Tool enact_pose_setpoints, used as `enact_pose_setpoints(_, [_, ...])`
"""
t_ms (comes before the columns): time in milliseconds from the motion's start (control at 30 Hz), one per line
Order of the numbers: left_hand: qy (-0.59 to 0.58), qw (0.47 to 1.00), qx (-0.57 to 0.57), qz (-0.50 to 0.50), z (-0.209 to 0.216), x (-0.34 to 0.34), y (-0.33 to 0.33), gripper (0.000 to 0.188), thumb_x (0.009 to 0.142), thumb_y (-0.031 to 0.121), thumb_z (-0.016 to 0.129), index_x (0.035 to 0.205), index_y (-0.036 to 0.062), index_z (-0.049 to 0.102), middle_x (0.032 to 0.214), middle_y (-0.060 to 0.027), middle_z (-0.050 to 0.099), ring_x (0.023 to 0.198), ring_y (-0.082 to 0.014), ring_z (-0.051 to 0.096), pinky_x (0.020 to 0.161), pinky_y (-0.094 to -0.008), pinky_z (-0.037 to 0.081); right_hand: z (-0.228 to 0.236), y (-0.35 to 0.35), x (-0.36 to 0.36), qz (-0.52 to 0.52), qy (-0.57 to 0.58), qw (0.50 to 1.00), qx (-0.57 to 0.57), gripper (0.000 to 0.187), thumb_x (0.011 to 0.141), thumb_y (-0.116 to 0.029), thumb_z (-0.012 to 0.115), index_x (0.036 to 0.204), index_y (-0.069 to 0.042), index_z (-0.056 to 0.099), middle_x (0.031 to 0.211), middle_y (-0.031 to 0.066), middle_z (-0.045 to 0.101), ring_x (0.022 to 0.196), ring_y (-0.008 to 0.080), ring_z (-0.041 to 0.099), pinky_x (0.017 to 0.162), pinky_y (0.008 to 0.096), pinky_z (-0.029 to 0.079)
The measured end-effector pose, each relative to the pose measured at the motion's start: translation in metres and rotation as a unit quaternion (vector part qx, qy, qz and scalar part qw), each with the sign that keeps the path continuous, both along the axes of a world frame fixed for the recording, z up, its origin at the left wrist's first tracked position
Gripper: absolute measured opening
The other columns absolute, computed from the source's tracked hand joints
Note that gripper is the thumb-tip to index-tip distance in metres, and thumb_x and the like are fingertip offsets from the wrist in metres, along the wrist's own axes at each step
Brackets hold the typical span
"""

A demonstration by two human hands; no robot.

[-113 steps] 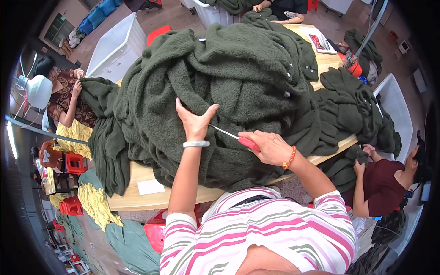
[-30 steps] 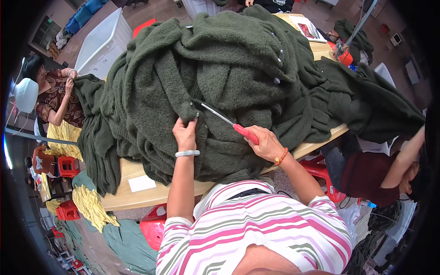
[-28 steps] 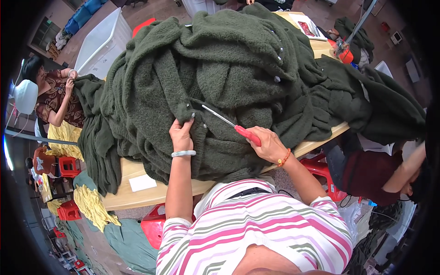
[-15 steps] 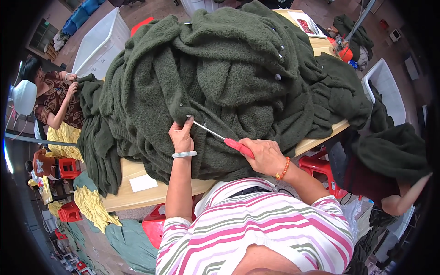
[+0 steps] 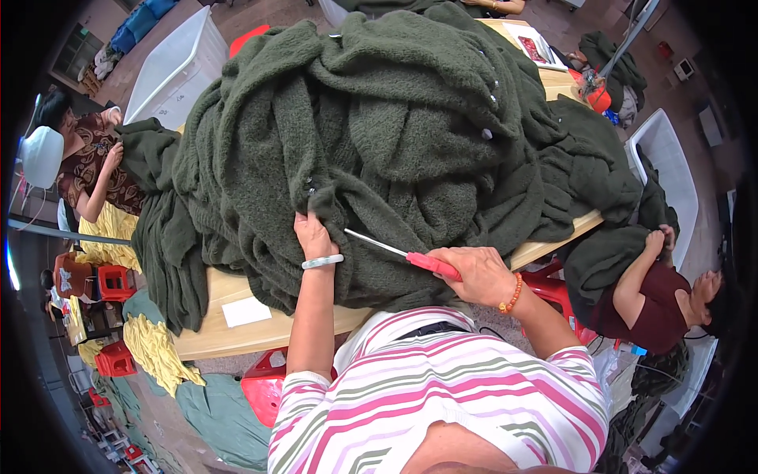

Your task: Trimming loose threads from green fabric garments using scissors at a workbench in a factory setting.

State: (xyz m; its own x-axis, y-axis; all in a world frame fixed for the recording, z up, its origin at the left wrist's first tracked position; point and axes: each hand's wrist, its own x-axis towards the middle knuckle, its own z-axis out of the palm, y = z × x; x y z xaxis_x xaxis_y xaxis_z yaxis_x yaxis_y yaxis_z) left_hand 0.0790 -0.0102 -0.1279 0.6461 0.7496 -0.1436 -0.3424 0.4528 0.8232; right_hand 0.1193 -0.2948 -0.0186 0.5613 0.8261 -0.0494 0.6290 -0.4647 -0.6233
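Observation:
A large heap of dark green fuzzy knit fabric (image 5: 418,134) covers the table in front of me. My left hand (image 5: 313,237) grips a fold of this knit at the near side, its fingertips partly hidden in the cloth. Just above those fingers, small shiny button-like pieces (image 5: 310,188) sit on the fabric. My right hand (image 5: 478,272) is closed round the red handle of a screwdriver-like tool (image 5: 433,265). Its thin metal shaft points left toward my left hand, the tip apart from the fingers and close to the cloth. More small shiny pieces (image 5: 487,133) dot the heap's upper right.
The wooden table (image 5: 276,338) bears a white paper (image 5: 245,312) and, at the back, a white tray (image 5: 537,46). White bins (image 5: 178,67) stand left and right. One co-worker (image 5: 99,166) handles green knit at left, another (image 5: 643,304) at right. Red stools (image 5: 264,387) stand below.
The tool's tip has drawn away from my left fingertips as my right hand moved right and slightly down. My left fingers have slid under the fold. The right-hand co-worker has leaned into view.

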Motion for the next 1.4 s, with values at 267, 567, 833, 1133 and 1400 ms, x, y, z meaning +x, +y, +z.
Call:
enact_pose_setpoints(267, [0.0, 0.99, 0.137, 0.018, 0.006, -0.001, -0.024, 0.032, 0.093, 0.016, 0.064, 0.121, 0.0013, 0.058, 0.114, -0.0036, 0.063, 0.102, -0.0116, 0.057, 0.091, -0.027, 0.044, 0.002, -0.002, -0.001, -0.058, -0.032, 0.997, 0.048, 0.029, 0.08, -0.006, 0.063, 0.109, -0.006, 0.06, 0.094, 0.0152, 0.065, 0.084, 0.0352, 0.064, 0.073, 0.0414, 0.051])
enact_pose_setpoints(567, [-0.001, 0.987, 0.146, -0.064, 0.017, -0.022, -0.022, 0.039, 0.084, 0.006, 0.073, 0.12, 0.0043, 0.058, 0.11, -0.0017, 0.064, 0.095, -0.011, 0.059, 0.085, -0.0258, 0.048, 0.015, -0.024, 0.016, -0.15, -0.02, 0.971, 0.185, 0.03, 0.08, 0.007, 0.057, 0.109, 0.0, 0.059, 0.105, 0.0157, 0.067, 0.095, 0.0326, 0.066, 0.086, 0.0354, 0.051])
enact_pose_setpoints(833, [0.005, 0.998, 0.056, -0.02, 0.021, -0.019, -0.019, 0.028, 0.085, 0.003, 0.07, 0.112, 0.0014, 0.063, 0.107, -0.0031, 0.066, 0.094, -0.0123, 0.061, 0.085, -0.0263, 0.049, 0.004, -0.023, -0.006, 0.012, -0.047, 0.994, -0.099, 0.016, 0.08, -0.021, 0.067, 0.09, -0.01, 0.061, 0.073, 0.0121, 0.062, 0.072, 0.0326, 0.063, 0.066, 0.0424, 0.05])
enact_pose_setpoints(1133, [0.2, 0.93, 0.298, -0.085, 0.046, -0.04, -0.001, 0.049, 0.079, 0.011, 0.077, 0.12, -0.0009, 0.053, 0.104, -0.0077, 0.063, 0.088, -0.0155, 0.06, 0.08, -0.0266, 0.049, 0.0, -0.014, 0.002, -0.002, -0.051, 0.998, 0.046, 0.026, 0.076, -0.014, 0.068, 0.101, -0.009, 0.064, 0.083, 0.0098, 0.064, 0.08, 0.03, 0.063, 0.071, 0.0405, 0.049])
enact_pose_setpoints(1400, [0.307, 0.525, 0.79, 0.081, 0.124, 0.041, -0.001, 0.087, 0.064, 0.043, 0.083, 0.132, 0.0068, 0.042, 0.115, -0.0176, 0.052, 0.103, -0.033, 0.054, 0.083, -0.043, 0.048, -0.013, -0.015, 0.009, -0.037, -0.061, 0.995, 0.065, 0.028, 0.076, -0.011, 0.066, 0.103, -0.009, 0.062, 0.086, 0.0091, 0.065, 0.084, 0.0288, 0.063, 0.076, 0.0402, 0.049])
